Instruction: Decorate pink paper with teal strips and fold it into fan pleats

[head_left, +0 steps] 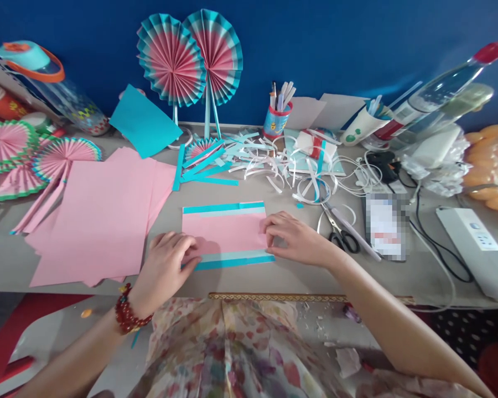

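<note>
Near desk edge [311, 291], paper [230, 233], hands [166, 268] at ends

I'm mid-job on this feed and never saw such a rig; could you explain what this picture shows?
No machine here: these are a person's bare left hand and right hand, filmed by one head-worn camera looking forward and down. Both touch a pink paper sheet, banded pale and turquoise along its long edges, lying on the table; whether they pinch it is unclear. Pink papers lie to its left, cut paper strips beyond it. To its right are black-handled scissors and a phone. Two pleated paper fans stand at the back.
</note>
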A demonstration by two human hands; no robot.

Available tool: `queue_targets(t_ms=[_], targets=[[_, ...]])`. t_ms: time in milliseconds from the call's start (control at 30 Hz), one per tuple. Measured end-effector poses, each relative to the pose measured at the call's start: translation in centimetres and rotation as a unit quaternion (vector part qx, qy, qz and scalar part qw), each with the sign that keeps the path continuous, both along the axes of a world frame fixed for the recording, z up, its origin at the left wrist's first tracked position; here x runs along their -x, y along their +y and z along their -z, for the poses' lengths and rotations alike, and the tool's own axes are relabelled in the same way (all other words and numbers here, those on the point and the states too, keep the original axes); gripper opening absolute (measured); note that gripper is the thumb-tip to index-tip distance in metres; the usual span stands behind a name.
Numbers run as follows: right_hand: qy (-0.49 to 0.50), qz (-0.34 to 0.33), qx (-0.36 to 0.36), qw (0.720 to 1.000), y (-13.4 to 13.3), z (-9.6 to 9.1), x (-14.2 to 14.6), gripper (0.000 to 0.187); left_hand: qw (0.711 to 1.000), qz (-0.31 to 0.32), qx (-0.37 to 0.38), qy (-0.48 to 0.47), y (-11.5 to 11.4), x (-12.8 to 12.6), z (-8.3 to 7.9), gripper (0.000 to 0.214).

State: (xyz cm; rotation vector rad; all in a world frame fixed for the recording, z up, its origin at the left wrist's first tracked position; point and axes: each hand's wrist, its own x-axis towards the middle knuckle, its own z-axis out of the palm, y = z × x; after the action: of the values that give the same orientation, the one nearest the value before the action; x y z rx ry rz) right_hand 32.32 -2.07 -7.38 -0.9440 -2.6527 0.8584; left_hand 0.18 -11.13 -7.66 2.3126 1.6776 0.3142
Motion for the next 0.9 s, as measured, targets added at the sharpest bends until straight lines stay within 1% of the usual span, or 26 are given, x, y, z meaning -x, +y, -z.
queue_targets(t_ms=[67, 100, 133, 167, 233, 267, 300, 333, 367, 433, 533, 600, 667, 733, 800, 900], targets=[[0.001, 0.001, -0.001, 1.000, -0.1, 0.1, 0.0, 0.008, 0.999, -0.017, -0.046, 0.002, -0.6, -0.3, -0.3, 0.011], [0.002, 0.002, -0.002, 1.000, -0.1, 0.1, 0.1, 0.008, 0.998, -0.014, -0.068, -0.005, -1.0, -0.7, -0.4, 0.017], [0.002, 0.004, -0.003, 1.000, -0.1, 0.1, 0.1, 0.009, 0.996, 0.002, -0.087, -0.013, -1.3, -1.2, -0.4, 0.024], [0.001, 0.004, -0.005, 1.000, -0.1, 0.1, 0.1, 0.009, 0.995, 0.039, -0.093, -0.018, -1.6, -1.9, -0.3, 0.033], [-0.001, 0.006, -0.008, 1.000, 0.0, 0.1, 0.1, 0.009, 0.982, 0.175, -0.072, 0.012, -2.1, -3.3, 0.3, 0.051], [-0.002, 0.005, -0.010, 1.000, 0.0, 0.0, 0.1, 0.008, 0.971, 0.227, -0.064, 0.030, -2.4, -4.0, 0.7, 0.060], [-0.002, 0.004, -0.013, 1.000, 0.0, 0.0, 0.0, 0.007, 0.965, 0.252, -0.063, 0.045, -2.5, -4.6, 1.1, 0.071], [-0.002, 0.004, -0.018, 1.000, -0.1, -0.2, -0.1, 0.005, 0.961, 0.262, -0.066, 0.055, -2.6, -5.1, 1.6, 0.080], [-0.005, 0.009, -0.024, 1.000, -0.3, -0.3, -0.2, 0.006, 0.960, 0.264, -0.069, 0.064, -2.7, -5.4, 2.0, 0.088], [-0.016, 0.035, -0.046, 0.998, -1.3, -0.5, -0.4, 0.014, 0.960, 0.262, -0.064, 0.076, -2.8, -5.6, 2.6, 0.096], [-0.037, 0.073, -0.098, 0.992, -3.9, -0.5, -0.2, 0.031, 0.961, 0.261, -0.044, 0.077, -2.8, -5.6, 2.7, 0.100], [-0.069, 0.055, -0.116, 0.989, -5.9, 0.1, 0.0, 0.048, 0.963, 0.259, -0.032, 0.072, -2.7, -5.5, 2.5, 0.099], [-0.095, 0.051, -0.141, 0.984, -7.5, 0.9, -0.1, 0.059, 0.964, 0.257, -0.024, 0.070, -2.8, -5.4, 2.3, 0.096], [-0.133, 0.074, -0.163, 0.975, -8.6, 1.8, -0.6, 0.066, 0.965, 0.251, -0.023, 0.071, -2.9, -5.4, 2.3, 0.095], [-0.160, 0.094, -0.177, 0.966, -9.1, 2.4, -1.3, 0.068, 0.966, 0.246, -0.026, 0.075, -3.1, -5.2, 2.3, 0.093], [-0.171, 0.105, -0.193, 0.960, -9.4, 2.8, -2.1, 0.071, 0.968, 0.233, -0.025, 0.085, -3.6, -4.7, 2.3, 0.091]])
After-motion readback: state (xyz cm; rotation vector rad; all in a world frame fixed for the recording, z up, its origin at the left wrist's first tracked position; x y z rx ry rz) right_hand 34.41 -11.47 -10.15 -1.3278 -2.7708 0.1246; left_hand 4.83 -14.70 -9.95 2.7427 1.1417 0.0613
